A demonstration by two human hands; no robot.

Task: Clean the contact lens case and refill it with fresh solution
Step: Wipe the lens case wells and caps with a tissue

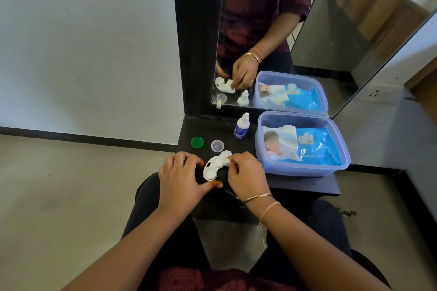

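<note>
The left hand [179, 172] gripped the lens case [214, 168] steady on the near ledge [298, 184], so the wipe [225, 155], pinched by the right hand [246, 172], could rub probably its far well; the solution bottle [241, 127] waited farther right

A low black table [307, 185] stands against a tall mirror [331, 38] set beside a wide black frame [196, 30], in a room with pale grey-white walls [82, 42]. A black skirting board [82, 137] runs along the foot of the wall, above a beige floor [54, 196] marked with a few dark specks. The mirror reflects wood panelling [369, 7]. A white wall socket [374, 94] sits on the wall to the right. Soft, even light fills the scene.
</note>
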